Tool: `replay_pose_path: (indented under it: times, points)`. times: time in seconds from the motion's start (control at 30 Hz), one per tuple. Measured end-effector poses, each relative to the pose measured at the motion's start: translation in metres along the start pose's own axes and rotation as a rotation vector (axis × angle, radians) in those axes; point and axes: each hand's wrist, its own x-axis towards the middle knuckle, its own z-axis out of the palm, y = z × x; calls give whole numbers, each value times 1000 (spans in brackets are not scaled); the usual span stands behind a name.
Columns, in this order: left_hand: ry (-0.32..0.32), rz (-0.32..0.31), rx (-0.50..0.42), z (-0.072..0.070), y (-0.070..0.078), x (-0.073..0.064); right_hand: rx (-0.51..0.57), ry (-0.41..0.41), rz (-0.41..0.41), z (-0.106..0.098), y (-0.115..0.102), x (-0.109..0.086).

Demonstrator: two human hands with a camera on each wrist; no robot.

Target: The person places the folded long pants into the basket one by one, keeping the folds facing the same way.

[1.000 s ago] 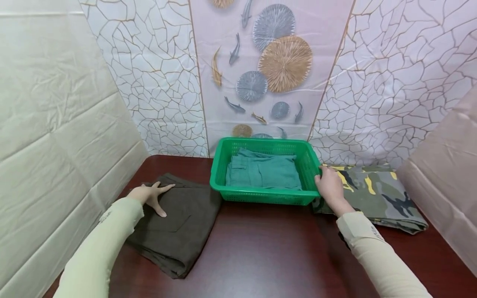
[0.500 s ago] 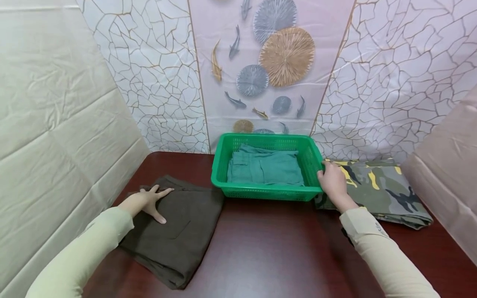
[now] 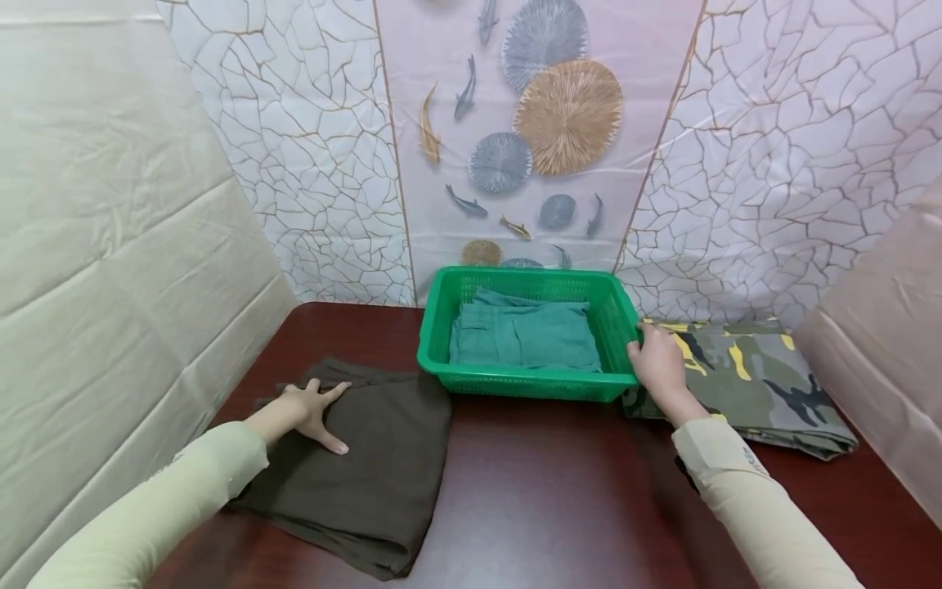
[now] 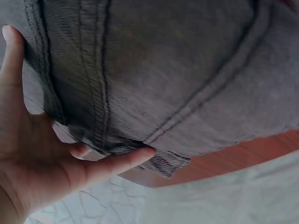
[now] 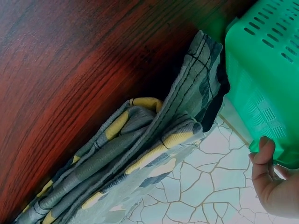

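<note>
Folded dark brown trousers (image 3: pixel 383 458) lie on the left of the table, with a seam and stitching close up in the left wrist view. My left hand (image 3: pixel 312 413) rests on their left part, thumb and forefinger straight and spread wide. In the left wrist view the fingers (image 4: pixel 121 161) lie along the cloth's edge. A green plastic basket (image 3: pixel 530 384) stands at the back middle, holding folded teal trousers (image 3: pixel 522 335). My right hand (image 3: pixel 658 364) grips the basket's right rim; in the right wrist view its thumb and fingers (image 5: pixel 266 151) pinch that rim.
Folded camouflage trousers (image 3: pixel 765 384) with yellow patches lie right of the basket, close to its side and below my right forearm. A patterned backdrop (image 3: pixel 331 164) rises behind the dark red table (image 3: pixel 545 491). Beige cloth walls (image 3: pixel 110 286) enclose both sides.
The brown trousers have slid a little toward the front and right with my left hand on them. My right hand keeps its grip on the basket, and the view has tilted slightly.
</note>
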Motion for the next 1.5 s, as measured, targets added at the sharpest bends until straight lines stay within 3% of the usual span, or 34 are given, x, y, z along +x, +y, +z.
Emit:
replay_pose_path:
  times: [0.2,0.53,0.8,0.93,1.07,1.17,1.23,1.4,1.5]
  points:
    - [-5,-12,6,4,24,-4,-3,4,6,3,4,-5]
    - [66,-6,-16,4,69,-12,2,21,-22,3,1,1]
    - [63,-12,51,2,89,-3,-9,14,-15,2,2,3]
    - [20,14,104,-6,81,2,-11,1,-2,2,1,2]
    - [28,147,173,-22,53,5,1,-23,10,3,-1,1]
    - [35,260,158,-31,29,6,3,-21,7,3,0,1]
    - [3,291,124,-34,16,5,5,-17,8,2,0,1]
    - [-70,318,150,-22,-6,5,18,-24,12,1,0,1]
    - [-56,348,158,-10,-11,9,13,-29,16,0,2,1]
